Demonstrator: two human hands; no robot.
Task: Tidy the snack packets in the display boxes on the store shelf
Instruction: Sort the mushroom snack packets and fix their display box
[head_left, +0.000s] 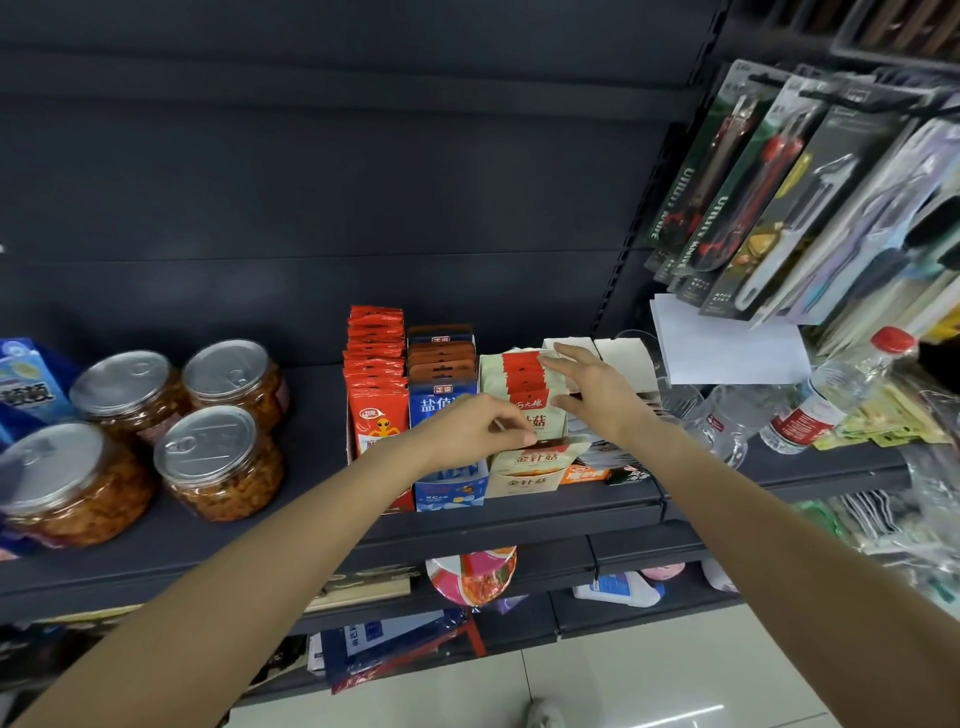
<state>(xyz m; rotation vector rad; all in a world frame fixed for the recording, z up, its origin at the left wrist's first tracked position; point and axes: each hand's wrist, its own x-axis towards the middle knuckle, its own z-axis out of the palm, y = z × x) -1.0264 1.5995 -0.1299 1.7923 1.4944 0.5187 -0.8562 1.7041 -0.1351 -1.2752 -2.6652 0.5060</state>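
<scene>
Shelf (311, 525), dark, w/ 4 display boxes side by side at centre. Jars (171, 436), foil-lidded, x4, well left of boxes. Red packets (375, 374) upright in leftmost box; blue/brown packets (441, 374) next. Cream box (524, 480), 3rd from left, holds cream-red packets (511, 379) standing in row. L hand (472, 431) at front of that row, fingers curled, pinching front packet's top edge. R hand (592, 389) just beside row's right side, fingers extended, tips touching rear packets, gripping nothing.
</scene>
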